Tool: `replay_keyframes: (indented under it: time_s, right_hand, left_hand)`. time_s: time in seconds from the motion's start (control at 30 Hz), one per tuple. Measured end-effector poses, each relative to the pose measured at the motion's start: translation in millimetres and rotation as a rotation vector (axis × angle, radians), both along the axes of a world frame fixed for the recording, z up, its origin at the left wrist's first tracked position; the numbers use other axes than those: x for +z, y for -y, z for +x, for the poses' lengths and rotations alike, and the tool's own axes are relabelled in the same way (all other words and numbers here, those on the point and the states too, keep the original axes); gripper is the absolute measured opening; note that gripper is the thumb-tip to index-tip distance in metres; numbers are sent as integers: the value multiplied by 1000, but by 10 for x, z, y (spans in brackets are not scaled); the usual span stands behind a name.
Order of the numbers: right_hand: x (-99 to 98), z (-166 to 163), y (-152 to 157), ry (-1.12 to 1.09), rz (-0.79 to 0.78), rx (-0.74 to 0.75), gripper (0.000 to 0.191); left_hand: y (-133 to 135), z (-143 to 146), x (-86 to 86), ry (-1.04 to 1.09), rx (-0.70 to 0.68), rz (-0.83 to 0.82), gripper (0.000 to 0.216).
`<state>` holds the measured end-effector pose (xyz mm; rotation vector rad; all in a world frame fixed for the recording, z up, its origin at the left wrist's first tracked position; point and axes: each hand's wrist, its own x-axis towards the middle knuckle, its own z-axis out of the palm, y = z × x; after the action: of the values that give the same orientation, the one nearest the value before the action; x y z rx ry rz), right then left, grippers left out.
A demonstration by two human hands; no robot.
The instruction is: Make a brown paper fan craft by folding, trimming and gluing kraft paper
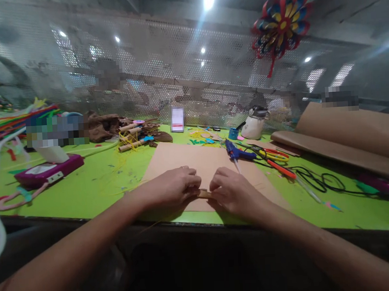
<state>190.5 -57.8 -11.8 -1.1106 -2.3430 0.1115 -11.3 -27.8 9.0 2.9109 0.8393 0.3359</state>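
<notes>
Between my two hands is a short roll of brown paper [204,193], low over the near edge of a brown paper sheet [185,157]. My left hand [175,186] has its fingers closed on the roll's left end. From the other side, my right hand [232,189] pinches the right end with curled fingers. Most of the roll is hidden behind the fingers. Just beyond my right hand, a blue glue gun [239,152] lies at the sheet's far right, its tip towards me.
Scissors with red and yellow handles [277,156], a red-handled tool [281,169] and a black cable [315,182] lie right. A large brown paper roll [349,145] stands beyond. Left is a purple power strip [51,170]. Paper tubes [131,145], a phone [177,119] and a jar [253,125] are behind.
</notes>
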Motion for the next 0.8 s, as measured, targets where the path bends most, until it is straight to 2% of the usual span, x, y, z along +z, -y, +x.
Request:
replay_keyframes:
  time_s: [0.13, 0.33, 0.43, 0.6, 0.8]
  right_hand:
    - [-78, 73, 145, 43, 84, 14, 6]
    - [-138, 116, 10, 9, 39, 20, 6]
    - [-86, 106, -73, -12, -80, -9, 9]
    - [40, 75, -193, -35, -416, -51, 15]
    - [84, 85, -288, -50, -544, -6, 14]
  left_hand:
    - [-36, 1, -45, -7, -4, 40, 24]
    - [-72, -25, -87, 1, -21, 53, 21]
    - [-60, -24, -77, 4, -36, 62, 22]
    - [-73, -24, -83, 13, -70, 102, 20]
    - [-135, -27, -125, -30, -140, 194, 19]
